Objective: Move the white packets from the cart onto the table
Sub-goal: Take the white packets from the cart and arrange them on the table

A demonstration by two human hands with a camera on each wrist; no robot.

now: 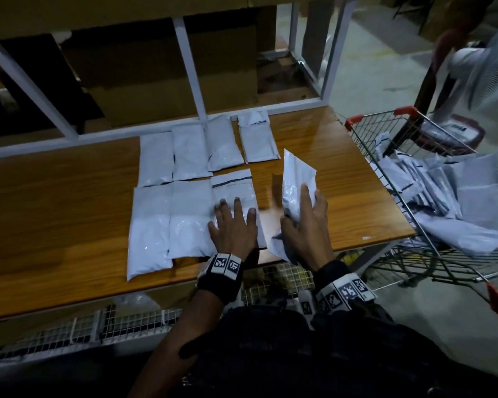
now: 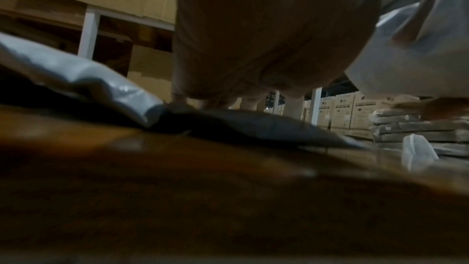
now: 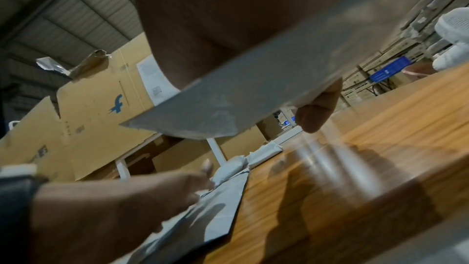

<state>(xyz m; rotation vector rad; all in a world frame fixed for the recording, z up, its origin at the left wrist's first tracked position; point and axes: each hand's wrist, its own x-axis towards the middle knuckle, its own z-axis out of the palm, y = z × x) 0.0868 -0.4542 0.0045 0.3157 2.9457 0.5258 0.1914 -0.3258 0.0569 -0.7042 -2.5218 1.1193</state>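
Wooden table [image 1: 55, 196] (warehouse), left hand [image 1: 233, 225] flat, right hand [image 1: 305, 225] clasping packet [image 1: 298, 179]

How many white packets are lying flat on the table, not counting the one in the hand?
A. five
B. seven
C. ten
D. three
B: four packets lie in the far row and three in the near row on the table; the left hand presses flat on the near right one, and the right hand holds an eighth packet tilted up off the wood.

Seven white packets [image 1: 190, 219] lie on wooden table [image 1: 55, 214].
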